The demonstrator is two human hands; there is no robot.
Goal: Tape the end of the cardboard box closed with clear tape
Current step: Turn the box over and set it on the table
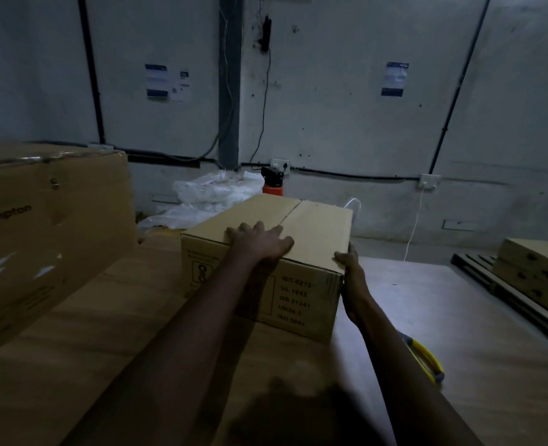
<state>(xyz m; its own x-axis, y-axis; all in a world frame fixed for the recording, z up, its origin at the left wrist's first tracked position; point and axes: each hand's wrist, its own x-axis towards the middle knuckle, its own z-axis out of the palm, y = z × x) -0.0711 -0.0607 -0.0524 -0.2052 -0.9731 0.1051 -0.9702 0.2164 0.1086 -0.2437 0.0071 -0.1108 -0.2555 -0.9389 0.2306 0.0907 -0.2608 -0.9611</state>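
Observation:
A brown cardboard box (314, 226) with black printed standards text on its near side sits on a wooden table (459, 317). Its top flaps lie folded down, and the seam between them runs front to back. My left hand (260, 241) rests palm down on the top near the front edge, fingers spread beside the seam. My right hand (351, 268) grips the box's right front corner, thumb on the top edge and fingers down the side. No tape roll is visible.
A yellow-handled tool (427, 358) lies on the table beside my right forearm. A large taped carton (47, 226) stands at the left. Crumpled plastic bags (214, 191) and an orange-and-black object (274, 181) lie behind the box. Stacked flat boxes (536, 272) sit at the right.

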